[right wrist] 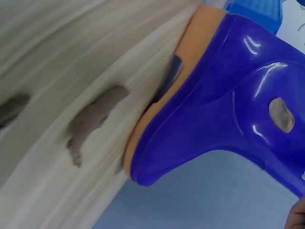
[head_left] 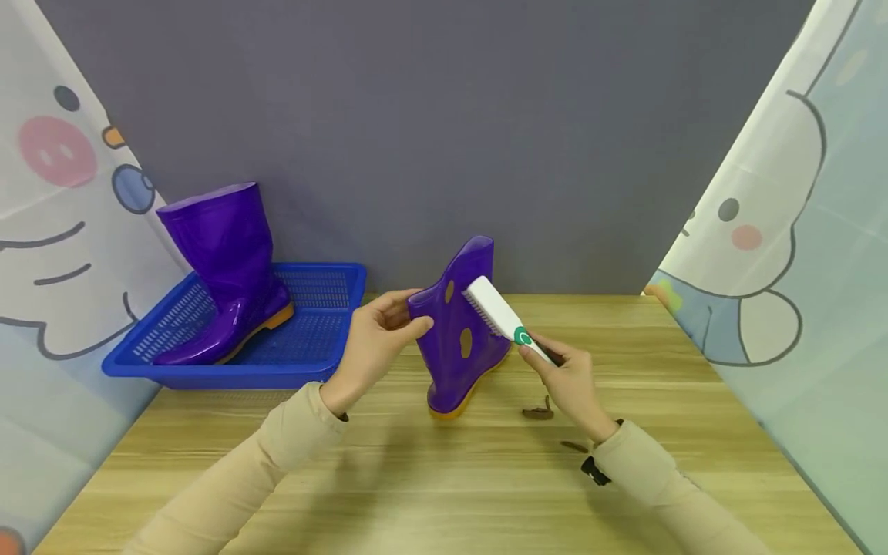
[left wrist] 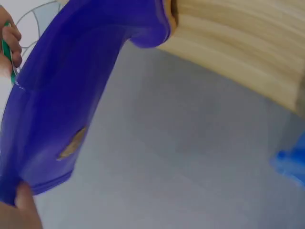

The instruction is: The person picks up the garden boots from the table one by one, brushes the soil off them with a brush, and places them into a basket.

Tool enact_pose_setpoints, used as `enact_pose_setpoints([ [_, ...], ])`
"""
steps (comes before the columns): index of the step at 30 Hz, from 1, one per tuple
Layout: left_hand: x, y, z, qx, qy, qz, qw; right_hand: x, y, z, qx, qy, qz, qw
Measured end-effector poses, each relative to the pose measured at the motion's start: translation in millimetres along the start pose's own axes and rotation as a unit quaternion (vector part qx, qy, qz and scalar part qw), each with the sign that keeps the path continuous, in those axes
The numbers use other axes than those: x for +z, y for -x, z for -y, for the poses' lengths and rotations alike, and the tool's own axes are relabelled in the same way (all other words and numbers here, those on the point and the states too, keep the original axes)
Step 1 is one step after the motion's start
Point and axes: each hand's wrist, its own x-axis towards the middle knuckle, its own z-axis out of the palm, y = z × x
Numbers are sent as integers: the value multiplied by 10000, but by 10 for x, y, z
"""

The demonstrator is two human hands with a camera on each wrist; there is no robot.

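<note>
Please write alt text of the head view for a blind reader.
A person's left hand grips the top of a purple boot with brown patches, while the right hand holds a white brush, bristles facing the boot. A second purple boot stands in a blue basket at left; small brown pieces lie on the wooden table.

The boots (head_left: 445,339) are coloured purple with orange soles (right wrist: 202,34), the brush (head_left: 496,304) white and green, the basket (head_left: 277,378) blue.

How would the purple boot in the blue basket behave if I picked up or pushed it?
The boot might feel slippery, given its glossy surface. Its shaft stands without sagging, so it's probably fairly firm. Being tall, it could tip if pushed high up.
</note>
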Motion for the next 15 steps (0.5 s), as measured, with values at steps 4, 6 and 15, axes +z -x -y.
enact_pose_setpoints([
  [4, -10, 47, -4, 450, -750, -367, 9955, 47, -9, 24, -150, -228, -139, 9995],
  [6, -72, 39, 26, 488, -1174, -569, 9903, 55, -16, 25, -182, -272, -173, 9993],
  [15, -364, -63, 342, -371, -510, -786, 9949, 121, -46, 33, -235, -261, 9, 9994],
])
